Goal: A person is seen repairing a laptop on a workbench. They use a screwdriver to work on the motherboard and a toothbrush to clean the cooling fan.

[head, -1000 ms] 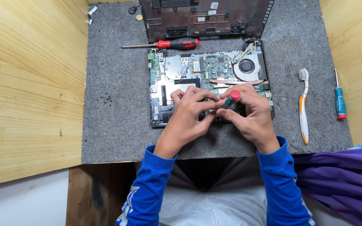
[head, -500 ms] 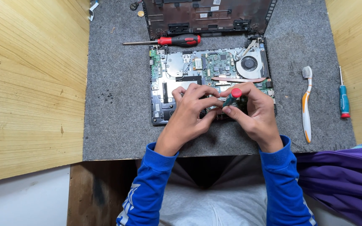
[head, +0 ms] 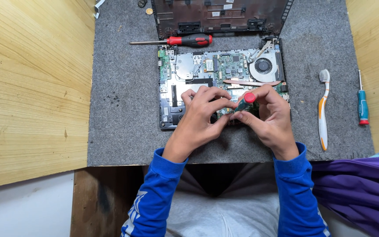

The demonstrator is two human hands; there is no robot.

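The right hand (head: 270, 116) has its grip closed on a small screwdriver (head: 245, 102) with a red cap, tip down on the open laptop board (head: 224, 70). The left hand (head: 202, 114) pinches shut right beside it. If the tip slips, it could scratch the board. Farther right lies a toothbrush (head: 323, 109).

Even, bright overhead light; soft shadows under hands (head: 237, 118); sharp focus, no glare; slight wide-angle bend perhaps at edges.
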